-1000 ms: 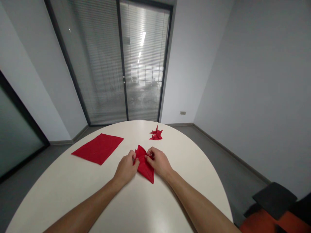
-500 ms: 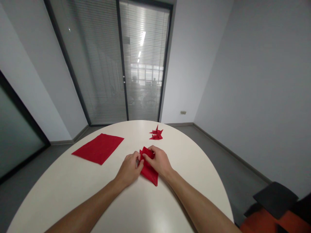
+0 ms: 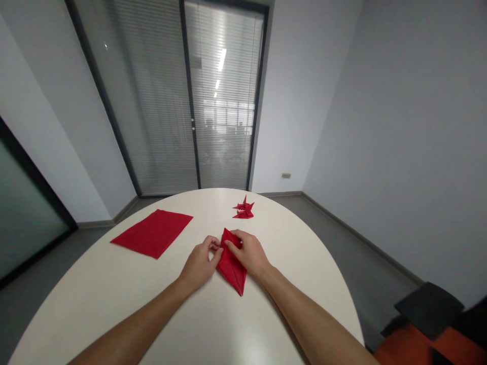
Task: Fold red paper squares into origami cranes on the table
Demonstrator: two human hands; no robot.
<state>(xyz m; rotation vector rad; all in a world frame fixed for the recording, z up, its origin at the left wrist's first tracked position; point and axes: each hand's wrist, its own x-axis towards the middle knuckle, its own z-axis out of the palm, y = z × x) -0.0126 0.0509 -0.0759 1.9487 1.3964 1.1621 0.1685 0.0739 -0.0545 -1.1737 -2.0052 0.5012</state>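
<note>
A partly folded red napkin [image 3: 232, 268] lies on the white round table [image 3: 114, 304], pointed toward me. My left hand [image 3: 198, 263] rests against its left edge with fingers curled, pinching the fold near the top. My right hand [image 3: 247, 253] lies over its upper right part, fingers pressed on the top corner. Both hands meet at the napkin's far end.
A flat red napkin [image 3: 152, 233] lies at the left of the table. A small folded red napkin figure [image 3: 243, 209] stands farther back. Glass doors with blinds are behind. A dark chair [image 3: 429, 309] is at the lower right, beyond the table's edge.
The napkin's upper flaps have been folded in, so it is now a narrower pointed shape. Both hands shifted slightly with it and stay on its top end.
</note>
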